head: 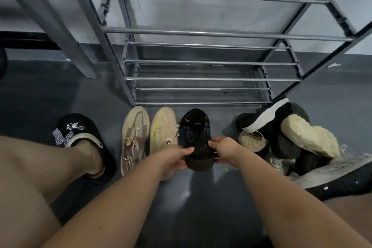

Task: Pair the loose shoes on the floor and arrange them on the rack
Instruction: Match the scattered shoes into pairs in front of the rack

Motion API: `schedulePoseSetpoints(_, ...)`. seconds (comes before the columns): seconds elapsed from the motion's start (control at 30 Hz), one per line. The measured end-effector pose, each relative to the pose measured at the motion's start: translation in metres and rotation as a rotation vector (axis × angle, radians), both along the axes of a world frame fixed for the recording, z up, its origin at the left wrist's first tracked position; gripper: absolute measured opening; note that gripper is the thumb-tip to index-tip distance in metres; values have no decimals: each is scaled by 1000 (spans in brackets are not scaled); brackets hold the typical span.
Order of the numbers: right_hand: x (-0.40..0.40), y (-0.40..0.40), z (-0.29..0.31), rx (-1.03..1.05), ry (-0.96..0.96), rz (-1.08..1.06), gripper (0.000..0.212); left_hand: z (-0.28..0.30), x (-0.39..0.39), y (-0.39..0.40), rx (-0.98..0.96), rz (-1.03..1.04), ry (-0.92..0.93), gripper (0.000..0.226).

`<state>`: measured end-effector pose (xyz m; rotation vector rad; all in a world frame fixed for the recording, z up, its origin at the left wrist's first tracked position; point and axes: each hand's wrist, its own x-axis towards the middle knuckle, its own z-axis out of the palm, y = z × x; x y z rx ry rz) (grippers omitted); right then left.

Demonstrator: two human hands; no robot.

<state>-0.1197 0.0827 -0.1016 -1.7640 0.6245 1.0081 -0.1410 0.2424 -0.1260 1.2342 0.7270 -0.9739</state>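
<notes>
The dark grey floor (201, 197) carries the metal rack (201, 78), with two beige sneakers (149, 137) side by side just before it and a shoe pile (285, 139) at its right foot.

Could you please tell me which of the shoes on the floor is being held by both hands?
The black knit sneaker with orange marks, gripped at its heel by both hands; the beige pair beside it lies untouched.

Black sneaker (196, 133), beige sneakers (149, 133)
</notes>
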Motion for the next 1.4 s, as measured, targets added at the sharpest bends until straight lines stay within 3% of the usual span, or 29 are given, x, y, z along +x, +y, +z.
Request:
schedulePoseSetpoints(0.23,8,3,-23,-48,59,94,33,-17,1,0,167,-162,-61,40)
schedulePoseSetpoints(0.4,14,2,-18,-126,-115,156,53,-9,4,3,661,-626,-347,50)
schedulePoseSetpoints(0.57,4,-12,-2,-554,-376,698,79,7,2,5,965,-892,-636,68)
schedulePoseSetpoints(0.67,-9,-24,10,-709,-445,826,81,20,0,0,1072,-1057,-808,72)
schedulePoseSetpoints(1.1,-74,-97,61,-873,-511,720,83,71,-24,-61,1027,-1302,-1045,71)
schedulePoseSetpoints(1.4,-54,-196,107,-1035,-494,582,81,105,19,-134,1021,-1386,-1193,70)
